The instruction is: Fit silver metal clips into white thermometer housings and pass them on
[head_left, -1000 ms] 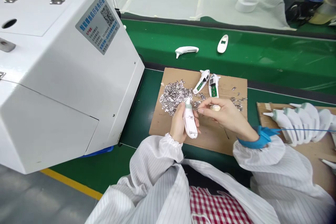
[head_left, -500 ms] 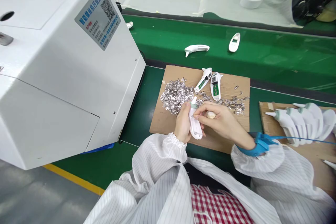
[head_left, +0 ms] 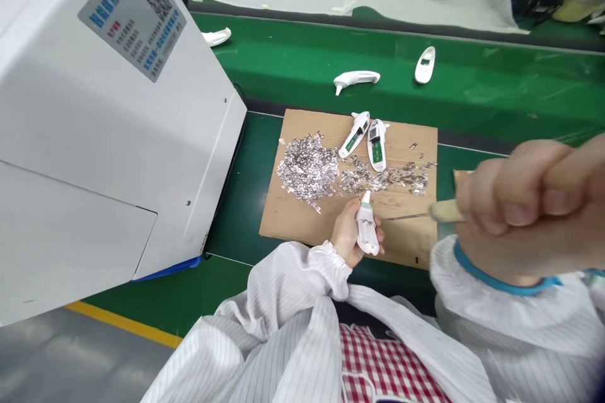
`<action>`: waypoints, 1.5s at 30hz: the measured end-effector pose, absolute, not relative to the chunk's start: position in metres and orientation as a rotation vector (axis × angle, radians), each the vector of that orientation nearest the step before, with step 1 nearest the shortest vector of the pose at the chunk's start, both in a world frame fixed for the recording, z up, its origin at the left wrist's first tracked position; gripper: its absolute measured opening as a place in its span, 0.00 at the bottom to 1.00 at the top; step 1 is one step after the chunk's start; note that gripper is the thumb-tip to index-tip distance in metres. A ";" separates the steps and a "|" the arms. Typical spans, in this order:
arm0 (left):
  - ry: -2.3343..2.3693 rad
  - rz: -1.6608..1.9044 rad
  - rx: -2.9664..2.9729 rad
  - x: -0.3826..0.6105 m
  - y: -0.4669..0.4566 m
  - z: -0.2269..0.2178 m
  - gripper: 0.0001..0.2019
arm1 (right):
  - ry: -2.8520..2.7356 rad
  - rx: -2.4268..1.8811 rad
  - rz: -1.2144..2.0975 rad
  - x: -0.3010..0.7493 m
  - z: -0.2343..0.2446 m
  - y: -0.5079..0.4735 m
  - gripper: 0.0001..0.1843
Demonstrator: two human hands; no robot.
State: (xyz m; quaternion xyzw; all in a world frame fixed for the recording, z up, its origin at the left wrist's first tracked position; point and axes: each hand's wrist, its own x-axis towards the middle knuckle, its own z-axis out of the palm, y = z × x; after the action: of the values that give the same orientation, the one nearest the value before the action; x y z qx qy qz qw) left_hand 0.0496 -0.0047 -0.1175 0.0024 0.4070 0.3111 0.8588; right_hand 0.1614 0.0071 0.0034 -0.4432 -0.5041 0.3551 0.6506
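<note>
My left hand [head_left: 347, 236] is closed around a white ear thermometer [head_left: 367, 233]. Its tapered probe points away from me, and its back is turned up, with small metal bits showing across the recess. Raised close to the camera at the right, my right hand [head_left: 529, 201] grips a screwdriver-like tool [head_left: 447, 211] with a pale handle. The tool's thin metal shaft points left toward the thermometer, apart from it; its tip is too fine to make out. Beyond my left hand lies a heap of small shiny metal contact pieces [head_left: 309, 167], with more scattered to its right.
Two thermometer halves with green circuit boards [head_left: 355, 134] [head_left: 377, 146] lie on the cardboard sheet [head_left: 290, 220]. More white housings [head_left: 357, 79] [head_left: 425, 65] rest on the green belt [head_left: 293, 56] behind. A large white machine [head_left: 155, 132] stands at the left.
My right hand has left the thermometer's back and risen to the right, toward the camera, now with the tool's shaft pointing out. My left hand still holds the thermometer. The view has shifted slightly.
</note>
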 end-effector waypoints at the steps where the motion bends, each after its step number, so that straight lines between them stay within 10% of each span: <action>1: 0.877 0.653 -0.001 0.053 -0.007 -0.119 0.12 | -1.091 -0.964 0.820 0.156 0.002 0.007 0.32; 45: 0.920 0.830 0.355 0.052 -0.011 -0.106 0.21 | -0.911 -0.974 0.541 0.180 -0.027 -0.010 0.19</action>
State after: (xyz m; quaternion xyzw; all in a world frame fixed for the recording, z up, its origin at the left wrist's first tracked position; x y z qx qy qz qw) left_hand 0.0518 -0.0114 -0.1059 0.1653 0.4288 0.3869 0.7995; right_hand 0.1796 -0.0102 -0.0272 -0.4462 -0.4171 0.2478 0.7520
